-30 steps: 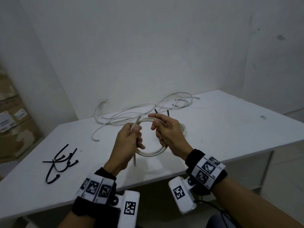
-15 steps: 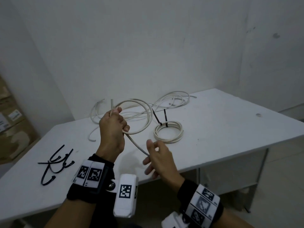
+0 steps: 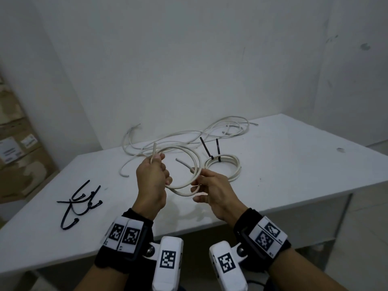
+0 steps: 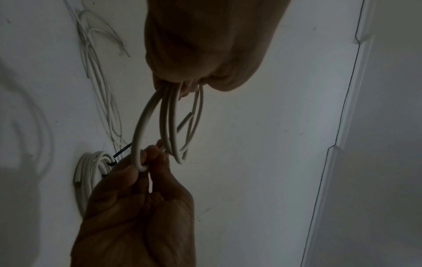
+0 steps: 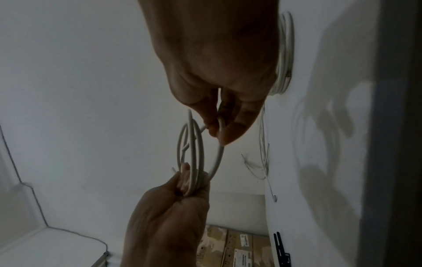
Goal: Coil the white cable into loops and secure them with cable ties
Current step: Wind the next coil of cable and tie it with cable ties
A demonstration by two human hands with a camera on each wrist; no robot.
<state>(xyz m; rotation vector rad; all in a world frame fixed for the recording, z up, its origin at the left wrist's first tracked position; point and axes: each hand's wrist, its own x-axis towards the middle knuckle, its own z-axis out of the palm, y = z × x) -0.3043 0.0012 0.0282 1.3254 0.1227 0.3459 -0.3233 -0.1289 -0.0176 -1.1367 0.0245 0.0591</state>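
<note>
Above the white table (image 3: 294, 164), my left hand (image 3: 162, 169) grips a small coil of white cable (image 3: 190, 153), and one cable end (image 3: 154, 149) sticks up past its thumb. Fingers and thumb of my right hand (image 3: 199, 179) pinch the outermost loop on the coil's right side. The left wrist view shows that pinch (image 4: 142, 165) on the widest loop (image 4: 139, 126); in the right wrist view the loops (image 5: 194, 153) run down into my left hand (image 5: 182, 184). The cable's other end (image 3: 181, 161) pokes free inside the coil.
A finished coil (image 3: 227, 167) bound with two black ties (image 3: 218, 151) lies just right of my hands. More loose white cable (image 3: 220, 131) sprawls along the table's back edge. Several black cable ties (image 3: 80, 203) lie at the left. Cardboard boxes (image 3: 16, 156) stand left of the table.
My right hand has swung the trailing cable up from below and now pinches it against the coil as a fresh loop. My left hand has come down a little with the coil.
</note>
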